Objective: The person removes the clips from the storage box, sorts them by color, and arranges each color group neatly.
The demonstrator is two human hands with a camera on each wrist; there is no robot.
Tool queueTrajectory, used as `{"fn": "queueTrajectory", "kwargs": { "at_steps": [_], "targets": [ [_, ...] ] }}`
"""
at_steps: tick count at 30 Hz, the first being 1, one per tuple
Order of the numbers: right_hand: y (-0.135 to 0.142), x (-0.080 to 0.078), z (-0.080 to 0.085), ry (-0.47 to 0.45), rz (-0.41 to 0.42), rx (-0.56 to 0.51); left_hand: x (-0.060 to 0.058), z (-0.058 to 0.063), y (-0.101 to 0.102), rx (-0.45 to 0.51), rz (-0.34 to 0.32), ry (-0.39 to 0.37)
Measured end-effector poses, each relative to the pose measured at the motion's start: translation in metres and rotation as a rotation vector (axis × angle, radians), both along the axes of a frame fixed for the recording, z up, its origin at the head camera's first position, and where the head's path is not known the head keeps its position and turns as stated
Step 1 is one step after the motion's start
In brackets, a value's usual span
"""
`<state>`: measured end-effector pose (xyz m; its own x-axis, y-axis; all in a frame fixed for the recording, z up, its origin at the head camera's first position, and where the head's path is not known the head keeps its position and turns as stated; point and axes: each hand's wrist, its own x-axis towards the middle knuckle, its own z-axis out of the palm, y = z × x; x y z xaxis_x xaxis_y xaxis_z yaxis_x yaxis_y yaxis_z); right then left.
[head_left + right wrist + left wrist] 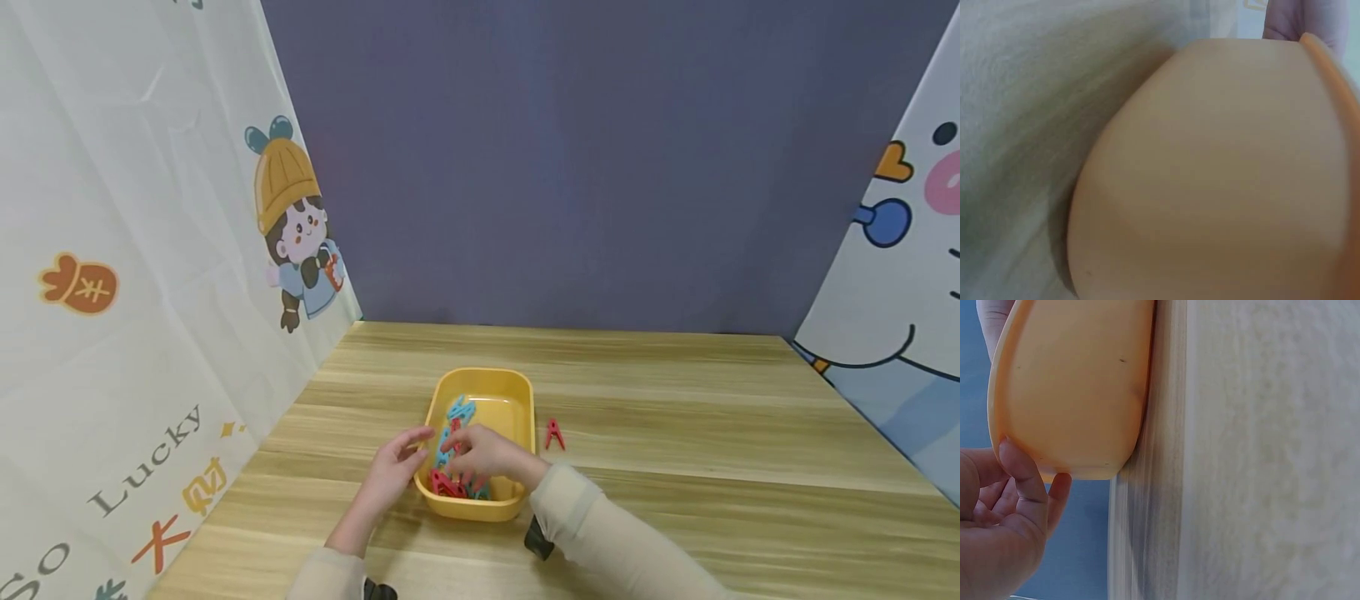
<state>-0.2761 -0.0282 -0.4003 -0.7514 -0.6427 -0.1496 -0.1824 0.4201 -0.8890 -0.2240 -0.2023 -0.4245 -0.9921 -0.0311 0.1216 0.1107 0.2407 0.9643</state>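
Note:
Colourful plastic clothes pegs (448,485), red and blue-green, lie heaped along the left side of a yellow tub (521,417). My left hand (393,469) is at the tub's left rim, its fingers loosely bent. In the left wrist view, fingertips (1011,453) touch the tub's rim and outer wall at the corner. Reaching across from the right, my right hand (487,456) hangs over the pegs with its fingers pointing down, partly covering them. The tub's wall hides this hand in the right wrist view.
One red clothes peg (553,434) lies on the wooden table (675,417), just right of the tub. A printed white curtain (150,208) borders the table on the left, a dark blue one (570,167) at the back, and another printed curtain (892,308) on the right.

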Motion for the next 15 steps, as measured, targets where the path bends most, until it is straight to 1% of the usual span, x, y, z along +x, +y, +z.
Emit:
{"fn": "queueTrajectory", "kwargs": {
  "at_steps": [5, 12, 15],
  "targets": [
    [-0.0019, 0.0017, -0.0035, -0.003, -0.003, 0.026, 0.0008, 0.0008, 0.0008, 0.0, 0.0, -0.008],
    [-0.0036, 0.0027, -0.0068, -0.002, -0.009, 0.031, 0.0013, 0.001, 0.0014, 0.021, -0.007, 0.0],
    [-0.0047, 0.0034, -0.0079, 0.016, 0.0, 0.036, 0.0008, 0.0005, 0.0006, 0.015, -0.007, 0.002]
  ]
}}
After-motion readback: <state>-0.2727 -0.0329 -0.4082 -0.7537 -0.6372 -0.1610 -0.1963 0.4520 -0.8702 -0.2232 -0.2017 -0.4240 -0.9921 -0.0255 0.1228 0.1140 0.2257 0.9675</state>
